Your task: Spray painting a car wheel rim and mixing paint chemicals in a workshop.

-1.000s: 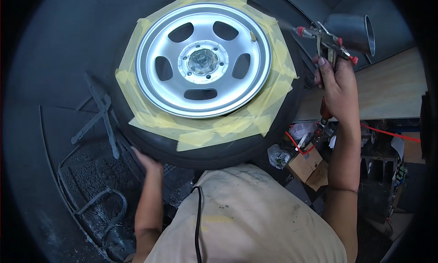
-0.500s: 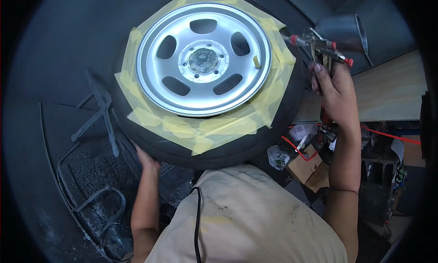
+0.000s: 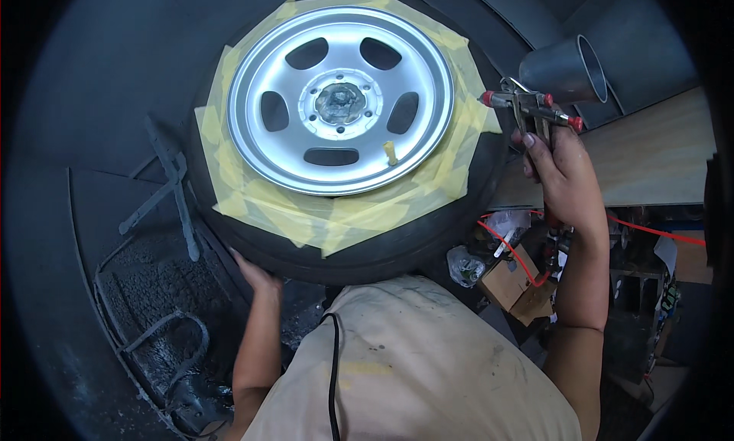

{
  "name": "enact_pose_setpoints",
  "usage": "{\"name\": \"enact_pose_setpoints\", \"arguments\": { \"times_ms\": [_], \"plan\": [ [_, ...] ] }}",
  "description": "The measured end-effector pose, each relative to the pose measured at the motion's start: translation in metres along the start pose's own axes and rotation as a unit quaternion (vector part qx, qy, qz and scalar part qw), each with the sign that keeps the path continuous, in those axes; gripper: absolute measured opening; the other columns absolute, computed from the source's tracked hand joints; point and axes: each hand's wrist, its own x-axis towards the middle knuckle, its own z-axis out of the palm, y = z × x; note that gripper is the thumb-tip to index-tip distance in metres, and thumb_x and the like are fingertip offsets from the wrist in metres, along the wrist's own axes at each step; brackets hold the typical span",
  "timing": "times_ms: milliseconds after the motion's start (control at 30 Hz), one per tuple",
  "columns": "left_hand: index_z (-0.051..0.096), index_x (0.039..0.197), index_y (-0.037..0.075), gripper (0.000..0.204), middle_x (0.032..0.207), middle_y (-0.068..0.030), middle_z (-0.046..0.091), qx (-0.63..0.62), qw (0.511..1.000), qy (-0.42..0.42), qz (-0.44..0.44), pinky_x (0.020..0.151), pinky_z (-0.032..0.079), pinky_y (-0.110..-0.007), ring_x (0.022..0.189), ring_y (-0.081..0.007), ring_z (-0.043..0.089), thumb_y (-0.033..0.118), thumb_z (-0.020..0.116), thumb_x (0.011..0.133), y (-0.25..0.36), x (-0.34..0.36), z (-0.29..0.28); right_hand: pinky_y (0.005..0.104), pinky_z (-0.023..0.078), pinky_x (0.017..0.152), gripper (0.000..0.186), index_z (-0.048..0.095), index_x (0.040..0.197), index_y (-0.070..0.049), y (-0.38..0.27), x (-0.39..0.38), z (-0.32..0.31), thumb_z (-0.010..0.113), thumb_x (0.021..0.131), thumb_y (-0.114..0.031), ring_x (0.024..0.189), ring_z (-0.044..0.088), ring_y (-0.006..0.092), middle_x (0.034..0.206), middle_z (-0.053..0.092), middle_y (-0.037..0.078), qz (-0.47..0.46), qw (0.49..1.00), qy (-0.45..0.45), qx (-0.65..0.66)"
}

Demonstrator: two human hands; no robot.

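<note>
We had the dark tyre [image 3: 428, 238] before us in the upper middle of the view, its face turned toward us and its lower edge right by our beige shirt [image 3: 428, 357]. Within the tyre sat the silver wheel [image 3: 340, 141], five rounded openings circling its hub. Overlapping strips of yellow masking tape [image 3: 382, 219] ringed the wheel and covered the inner part of the tyre's sidewall. A wooden board [image 3: 642, 169] lay to the right.

In our right hand [image 3: 569, 165] we grasped the spray gun [image 3: 527, 102] by its handle, fingers wrapped round it, with its metal cup [image 3: 556, 72] above and its red-tipped nozzle aimed left at the wheel. We had our left hand [image 3: 254, 275] against the tyre's lower-left edge; its fingers were partly hidden, so we could not tell whether it gripped or only pressed.

Below the board we saw a cardboard box [image 3: 508, 279] and a thin red hose [image 3: 657, 231]. A crumpled covering [image 3: 340, 103] filled the hub's centre, and a small yellow-wrapped stub [image 3: 391, 153] stood out at the wheel's lower right.
</note>
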Motion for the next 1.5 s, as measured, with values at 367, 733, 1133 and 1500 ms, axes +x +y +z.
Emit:
{"name": "enact_pose_setpoints", "arguments": {
  "times_ms": [367,733,1133,1500],
  "plan": [
    [0.053,0.142,0.011,0.069,0.14,-0.0119,0.057,-0.014,0.999,-0.008,-0.043,0.101,0.047,-0.041,0.121,-0.0305,0.058,0.061,0.043,0.096,-0.101,-0.063,-0.008,0.0256,0.039,0.056,0.017,0.062,0.101,0.003,0.065,-0.027,-0.018,0.05,0.102,-0.01,0.059,0.045,0.0103,0.069,0.054,0.003,0.001,0.993,0.105,0.056],
    [0.06,0.132,0.009,0.063,0.131,-0.0136,0.062,-0.055,0.996,-0.017,0.065,0.096,0.051,-0.04,0.114,-0.029,0.062,0.06,0.045,0.098,-0.124,-0.033,-0.014,0.0241,0.038,0.056,0.018,0.062,0.103,0.003,0.139,-0.059,-0.078,0.05,0.103,-0.011,0.059,0.045,0.0094,0.068,0.054,0.002,-0.002,1.0,0.017,0.012],
    [0.058,0.133,0.007,0.061,0.126,-0.012,0.065,-0.018,0.997,-0.048,0.055,0.096,0.051,-0.038,0.11,-0.0265,0.064,0.056,0.043,0.101,-0.198,-0.076,0.007,0.0248,0.039,0.056,0.019,0.061,0.103,0.004,0.212,-0.092,-0.088,0.049,0.103,-0.01,0.06,0.045,0.0103,0.069,0.054,0.003,-0.003,0.991,0.112,0.074],
    [0.06,0.131,0.005,0.053,0.121,-0.011,0.068,0.014,0.976,-0.201,0.078,0.091,0.053,-0.031,0.103,-0.0222,0.067,0.048,0.045,0.103,-0.187,0.046,-0.024,0.0247,0.039,0.057,0.019,0.06,0.104,0.004,0.241,-0.144,-0.098,0.048,0.103,-0.011,0.06,0.045,0.0101,0.07,0.055,0.003,0.001,0.998,-0.029,-0.054]
  ]
}}
